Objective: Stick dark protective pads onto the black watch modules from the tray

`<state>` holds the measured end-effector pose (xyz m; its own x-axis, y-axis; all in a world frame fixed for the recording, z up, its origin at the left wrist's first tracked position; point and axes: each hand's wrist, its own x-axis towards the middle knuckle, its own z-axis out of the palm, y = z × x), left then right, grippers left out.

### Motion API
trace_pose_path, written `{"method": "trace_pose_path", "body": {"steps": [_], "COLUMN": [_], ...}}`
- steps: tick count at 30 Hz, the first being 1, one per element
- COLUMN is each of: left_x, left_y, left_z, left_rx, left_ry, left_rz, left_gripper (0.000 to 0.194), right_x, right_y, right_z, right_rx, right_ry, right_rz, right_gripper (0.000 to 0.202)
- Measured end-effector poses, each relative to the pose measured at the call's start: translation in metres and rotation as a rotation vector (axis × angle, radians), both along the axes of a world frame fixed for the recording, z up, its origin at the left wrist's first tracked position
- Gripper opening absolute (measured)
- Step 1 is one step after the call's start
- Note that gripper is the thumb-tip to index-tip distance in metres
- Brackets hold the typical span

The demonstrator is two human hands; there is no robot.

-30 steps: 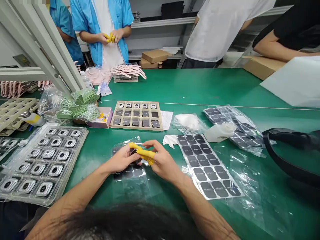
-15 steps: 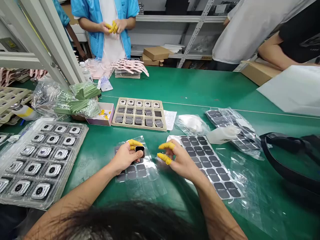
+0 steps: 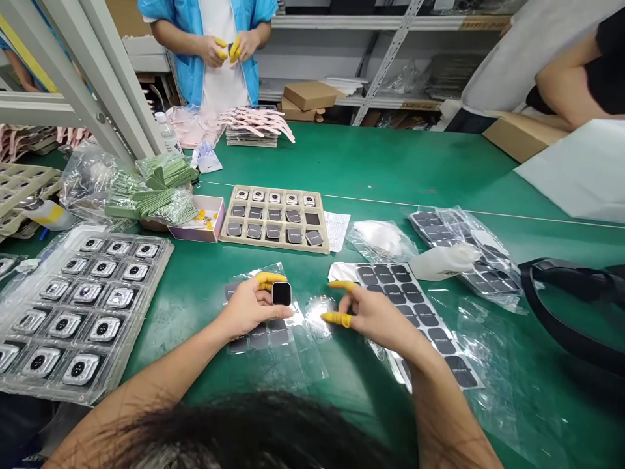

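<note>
A smartwatch case (image 3: 281,294) with a black screen and pale rim is gripped between the fingers and thumb of my left hand (image 3: 249,307). Beneath that hand lies a clear plastic sheet with dark square stickers (image 3: 258,337). My right hand (image 3: 368,312), with yellow finger cots on thumb and forefinger, hovers to the right of it, fingers apart and nothing seen between them. Beside and partly under my right hand is a white sheet of dark square stickers (image 3: 415,294). A beige tray (image 3: 222,238) with watch cases and dark squares stands beyond my hands.
At left is a clear tray (image 3: 146,306) of watch cases. Behind it are green straps (image 3: 161,192) and a pink box (image 3: 195,232). To the right lie a white bottle (image 3: 442,262), bagged stickers (image 3: 469,251) and a black band (image 3: 551,326). A co-worker (image 3: 215,58) stands opposite.
My left hand has turned the smartwatch case so its screen faces me more fully. My right hand has shifted slightly right and stays open. The view has moved a little.
</note>
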<state>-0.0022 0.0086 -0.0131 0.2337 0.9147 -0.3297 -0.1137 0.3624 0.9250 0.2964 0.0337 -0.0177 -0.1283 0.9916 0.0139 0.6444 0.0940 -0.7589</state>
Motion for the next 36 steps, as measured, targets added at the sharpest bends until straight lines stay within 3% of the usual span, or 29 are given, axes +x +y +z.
{"method": "trace_pose_path", "body": {"steps": [4, 6, 8, 12, 13, 18, 21, 25, 30, 34, 36], "left_x": [0.001, 0.002, 0.002, 0.002, 0.002, 0.002, 0.002, 0.002, 0.002, 0.002, 0.001], "left_y": [-0.004, -0.006, -0.006, -0.004, -0.003, 0.0, 0.001, 0.001, 0.0, 0.004, 0.007], "left_z": [-0.003, -0.003, -0.003, -0.009, -0.011, -0.017, -0.017, -0.018, -0.02, -0.016, -0.012], "left_rx": [0.089, 0.132, 0.165, 0.161, 0.157, 0.126, 0.131, 0.114, 0.125, 0.051, 0.018], "left_ry": [0.182, 0.262, 0.298, 0.244, 0.233, 0.196, 0.213, 0.223, 0.226, 0.154, 0.066], "left_rz": [-0.009, -0.008, 0.005, -0.023, -0.041, -0.051, -0.068, -0.049, -0.076, 0.003, 0.071], "left_gripper": [0.067, 0.061, 0.057, 0.056, 0.056, 0.058, 0.055, 0.053, 0.052, 0.057, 0.062], "right_x": [-0.003, -0.011, -0.021, -0.057, -0.066, -0.086, -0.084, -0.091, -0.097, -0.074, -0.062], "right_y": [0.022, 0.027, 0.024, -0.001, -0.008, -0.016, -0.014, -0.016, -0.01, -0.003, -0.014], "right_z": [-0.013, -0.017, -0.018, -0.014, -0.013, -0.015, -0.016, -0.014, -0.018, -0.02, -0.02], "right_rx": [0.188, 0.208, 0.245, 0.428, 0.44, 0.547, 0.502, 0.418, 0.38, 0.429, 0.471], "right_ry": [-0.374, -0.481, -0.437, -0.11, -0.074, -0.017, 0.062, 0.075, 0.055, -0.109, -0.105], "right_rz": [-0.2, -0.268, -0.19, 0.238, 0.284, 0.252, 0.303, 0.194, 0.227, -0.007, -0.005], "right_gripper": [0.024, 0.019, 0.017, 0.015, 0.015, 0.016, 0.015, 0.015, 0.019, 0.02, 0.018]}}
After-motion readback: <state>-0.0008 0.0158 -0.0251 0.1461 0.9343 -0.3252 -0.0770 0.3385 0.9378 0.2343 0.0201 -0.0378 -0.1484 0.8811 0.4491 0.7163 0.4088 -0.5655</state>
